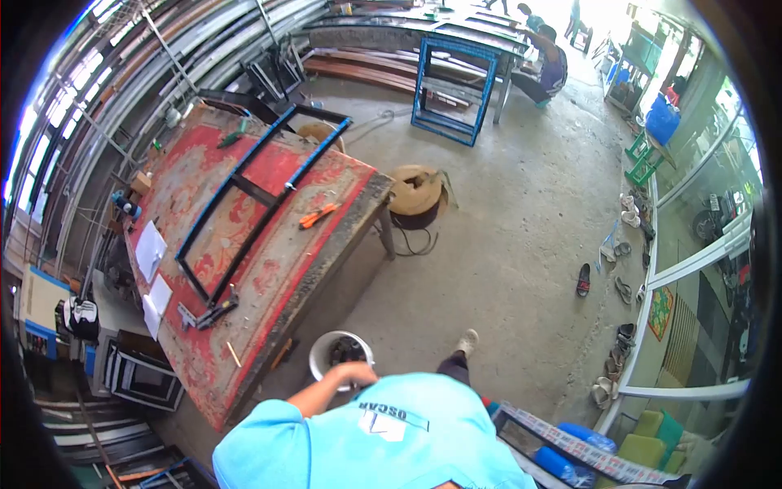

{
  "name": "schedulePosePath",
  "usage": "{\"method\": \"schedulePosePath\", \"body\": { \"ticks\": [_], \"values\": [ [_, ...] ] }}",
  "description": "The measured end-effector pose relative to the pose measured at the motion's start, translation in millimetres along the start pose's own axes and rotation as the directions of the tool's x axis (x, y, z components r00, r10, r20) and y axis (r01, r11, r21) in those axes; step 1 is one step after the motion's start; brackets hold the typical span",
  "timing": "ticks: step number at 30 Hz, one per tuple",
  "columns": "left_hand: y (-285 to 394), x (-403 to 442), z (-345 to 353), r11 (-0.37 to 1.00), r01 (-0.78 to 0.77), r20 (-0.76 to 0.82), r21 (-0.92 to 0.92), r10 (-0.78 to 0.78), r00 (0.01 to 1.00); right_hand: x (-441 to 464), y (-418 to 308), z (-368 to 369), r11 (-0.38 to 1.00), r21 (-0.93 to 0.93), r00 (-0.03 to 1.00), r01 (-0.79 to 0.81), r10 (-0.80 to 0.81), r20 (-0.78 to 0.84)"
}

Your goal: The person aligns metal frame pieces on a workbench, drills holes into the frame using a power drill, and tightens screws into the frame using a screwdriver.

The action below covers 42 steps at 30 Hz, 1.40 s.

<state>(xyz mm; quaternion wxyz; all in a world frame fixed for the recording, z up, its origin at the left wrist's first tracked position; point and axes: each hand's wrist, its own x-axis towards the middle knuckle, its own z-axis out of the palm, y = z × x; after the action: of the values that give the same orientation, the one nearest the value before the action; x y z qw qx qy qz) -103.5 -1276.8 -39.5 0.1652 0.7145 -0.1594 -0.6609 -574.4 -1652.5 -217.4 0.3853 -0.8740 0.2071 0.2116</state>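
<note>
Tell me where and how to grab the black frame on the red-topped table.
Take the black frame by its long rails, one hand on each beside the crossbar, reaching down from the open-floor side of the table. It lies flat, its rails are slim, and the crossbar near mid-length should help it balance.

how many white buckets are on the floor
1. The white bucket stands beside the red-topped table, at the person's left hand. Others may be hidden under the table.
</note>
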Motion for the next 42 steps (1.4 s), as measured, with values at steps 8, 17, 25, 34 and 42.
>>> {"method": "schedulePosePath", "body": {
  "ticks": [8, 17, 25, 34, 42],
  "values": [
    [322, -46, -179, 0.663, -0.691, -0.376, -0.286, 0.586, 0.718, 259, 48, -355, 0.720, 0.578, 0.822, -0.384, 0.551, -0.140],
    [568, -74, -404, -0.420, -0.875, -0.270, -0.240, 0.895, -0.355, 519, -87, -585, 0.784, 0.603, 0.918, -0.147, 0.336, -0.212],
    [676, -55, -582, -0.518, -0.796, -0.300, -0.312, 0.849, -0.435, 619, -103, -597, 0.695, 0.378, 0.790, -0.612, 0.514, 0.335],
    [721, -5, -758, -0.563, -0.800, -0.440, -0.209, 0.784, -0.438, 852, -58, -693, 0.852, 0.146, 0.831, -0.503, 0.430, 0.353],
    [777, 36, -949, -0.517, -0.846, -0.516, -0.130, 0.764, -0.388, 1205, -222, -888, 0.881, 0.149, 0.878, -0.449, 0.403, 0.259]
  ]
}}
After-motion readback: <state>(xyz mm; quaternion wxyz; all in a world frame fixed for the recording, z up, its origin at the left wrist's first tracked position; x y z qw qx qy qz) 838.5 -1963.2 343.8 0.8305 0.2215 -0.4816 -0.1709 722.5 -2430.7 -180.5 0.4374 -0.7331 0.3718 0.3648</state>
